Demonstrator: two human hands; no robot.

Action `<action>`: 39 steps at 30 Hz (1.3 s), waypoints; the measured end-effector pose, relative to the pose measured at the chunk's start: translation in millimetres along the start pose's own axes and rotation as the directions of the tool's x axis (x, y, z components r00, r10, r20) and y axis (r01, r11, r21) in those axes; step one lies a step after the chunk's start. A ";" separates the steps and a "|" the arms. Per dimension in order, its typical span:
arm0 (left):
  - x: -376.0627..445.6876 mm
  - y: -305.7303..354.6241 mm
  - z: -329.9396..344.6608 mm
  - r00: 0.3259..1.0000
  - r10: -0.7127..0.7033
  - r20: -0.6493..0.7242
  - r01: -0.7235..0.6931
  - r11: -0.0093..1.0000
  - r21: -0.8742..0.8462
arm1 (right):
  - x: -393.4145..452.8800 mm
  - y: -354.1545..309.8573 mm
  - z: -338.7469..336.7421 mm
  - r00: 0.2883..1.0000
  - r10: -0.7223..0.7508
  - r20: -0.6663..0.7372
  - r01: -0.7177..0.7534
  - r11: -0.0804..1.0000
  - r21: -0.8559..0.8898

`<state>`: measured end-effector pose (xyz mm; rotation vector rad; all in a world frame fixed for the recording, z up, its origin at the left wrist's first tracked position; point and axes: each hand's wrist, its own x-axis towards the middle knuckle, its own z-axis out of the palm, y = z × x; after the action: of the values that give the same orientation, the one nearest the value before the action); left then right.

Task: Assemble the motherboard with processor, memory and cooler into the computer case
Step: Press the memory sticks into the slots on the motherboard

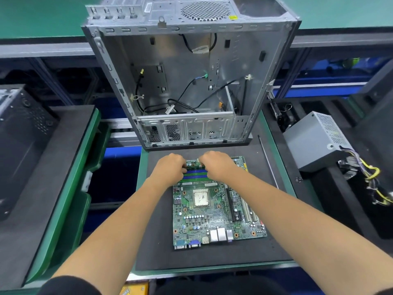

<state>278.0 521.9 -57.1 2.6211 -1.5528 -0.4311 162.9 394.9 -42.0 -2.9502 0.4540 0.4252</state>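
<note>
Fingers of both hands are curled downward over the far end of the motherboard (214,207), at about 12 o'clock on the board. The left hand (170,167) and right hand (215,163) sit just beside each other with their fingertips on a memory stick (194,165) standing in the farthest slot; whether they pinch it or only press on it cannot be told, since the knuckles hide the tips.

Blue and green memory slots (196,174) run crosswise just nearer than the hands. The board lies flat on a dark mat (161,241) inside a green-rimmed tray (142,167), its long axis running from 12 to 6 o'clock. Its rear ports, among them a blue connector (194,243) and silver sockets (219,234), face 6 o'clock, toward the person. A square processor (201,198) with a pale metal lid sits in its socket near the board's centre, uncovered. Long black expansion slots (232,206) lie along the edge at 3 o'clock. The board is green and crowded with small silver capacitors.

At 12 o'clock beyond the board lies the computer case (191,81), its open side facing up, bare grey metal inside with loose black cables (182,103) gathered near its lower part. At 3 o'clock, on a neighbouring black surface, rests a grey power supply (314,143) with a bundle of yellow and black wires (370,179). At 9 o'clock another dark tray holds a black case (21,135).
</note>
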 end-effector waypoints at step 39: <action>-10.7 -9.6 5.2 0.990 0.109 -0.092 -0.117 0.989 -0.092 | -13.1 12.8 19.0 0.982 -0.141 -0.128 0.151 0.986 0.065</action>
<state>279.9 536.3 -61.8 2.4314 -1.6009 -0.3696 142.1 389.6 -57.3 -2.9217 0.2568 0.2053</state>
